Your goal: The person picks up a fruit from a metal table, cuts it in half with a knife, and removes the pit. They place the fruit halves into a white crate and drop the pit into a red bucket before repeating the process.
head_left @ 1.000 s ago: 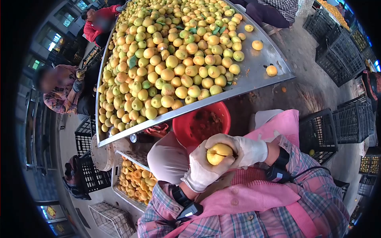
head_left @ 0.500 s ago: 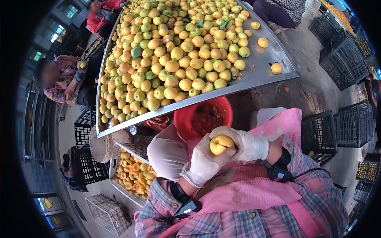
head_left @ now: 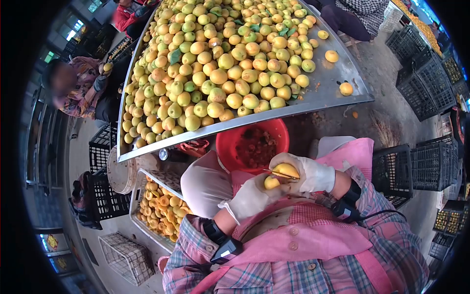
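Note:
Both my hands wear white gloves and meet above my lap, just below the red bucket [head_left: 278, 139]. My left hand [head_left: 252, 197] is closed round a smaller yellow fruit piece [head_left: 271, 183]. In my right hand [head_left: 309, 174], fingers wrap round a yellow fruit half [head_left: 286, 171], with a thin dark edge along its underside. The two pieces lie close together, and the fingers partly hide them. Dark scraps lie inside the bucket. Beyond it, a metal table [head_left: 245, 125] bears a large heap of yellow-green fruit [head_left: 215, 73].
A white crate [head_left: 166, 181] of cut fruit stands at my left, with a lidded bucket [head_left: 125, 171] behind it. An empty crate [head_left: 126, 257] lies lower left. Black crates [head_left: 391, 169] stand at right. A person [head_left: 81, 88] holds a fruit at far left.
The fruit between my hands has gone from nearly whole to two separated pieces. My left hand has turned and shifted slightly away from my right. The view has shifted a little.

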`<state>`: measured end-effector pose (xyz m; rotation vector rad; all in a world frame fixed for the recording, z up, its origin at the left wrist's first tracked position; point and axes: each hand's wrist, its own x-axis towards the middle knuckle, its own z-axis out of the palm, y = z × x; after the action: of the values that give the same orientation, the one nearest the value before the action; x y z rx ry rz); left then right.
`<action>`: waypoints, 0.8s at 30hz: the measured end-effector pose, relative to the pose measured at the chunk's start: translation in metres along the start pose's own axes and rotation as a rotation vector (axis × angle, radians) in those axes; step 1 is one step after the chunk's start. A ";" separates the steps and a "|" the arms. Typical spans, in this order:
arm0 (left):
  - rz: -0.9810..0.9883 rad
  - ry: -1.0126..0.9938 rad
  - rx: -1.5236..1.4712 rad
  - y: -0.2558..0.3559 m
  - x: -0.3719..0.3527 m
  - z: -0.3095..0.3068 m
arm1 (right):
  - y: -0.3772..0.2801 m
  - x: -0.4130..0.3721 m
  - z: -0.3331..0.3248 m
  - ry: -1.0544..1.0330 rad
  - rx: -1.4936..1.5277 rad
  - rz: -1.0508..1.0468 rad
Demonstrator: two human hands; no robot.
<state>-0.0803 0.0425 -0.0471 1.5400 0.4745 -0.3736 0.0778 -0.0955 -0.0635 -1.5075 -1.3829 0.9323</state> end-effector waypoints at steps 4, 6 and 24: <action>0.074 0.032 -0.451 -0.011 -0.004 -0.006 | -0.025 -0.002 -0.010 0.082 0.458 0.253; 0.197 0.058 -0.541 -0.008 0.000 0.000 | -0.031 -0.001 -0.014 0.058 0.594 0.347; 0.280 0.403 -0.828 -0.053 -0.034 -0.008 | -0.047 0.049 0.044 -0.200 0.798 0.492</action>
<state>-0.1374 0.0483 -0.0747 0.8382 0.6152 0.3379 0.0252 -0.0412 -0.0333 -1.1405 -0.6052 1.7257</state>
